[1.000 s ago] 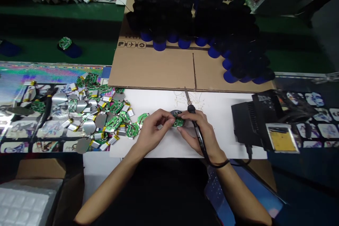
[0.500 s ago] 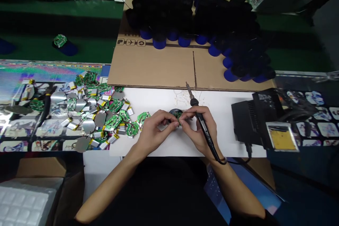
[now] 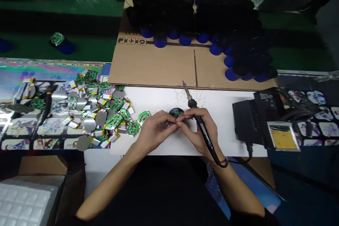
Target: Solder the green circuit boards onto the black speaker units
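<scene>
A small green circuit board (image 3: 177, 113) in a round black housing (image 3: 173, 109) lies on the white sheet, partly covered by fingers. My left hand (image 3: 156, 130) is closed in a pinch at its near edge; whatever is between the fingertips is too small to tell. Across from it, the thumb and forefinger of my right hand (image 3: 202, 127) meet the left fingertips. A black soldering iron (image 3: 206, 135) rests in my right hand, its metal tip pointing up and away from the board, towards the cardboard.
Left of my hands lies a heap of green boards with silver battery packs (image 3: 113, 122). Many dark cylinders with blue ends (image 3: 160, 41) stand on the cardboard (image 3: 153, 63) beyond. A black soldering station (image 3: 246, 120) and a tray with a yellow sponge (image 3: 283, 137) are at right.
The soldering iron's tip has swung slightly left. My fingertips have drawn closer together near the board, and more of the black housing shows.
</scene>
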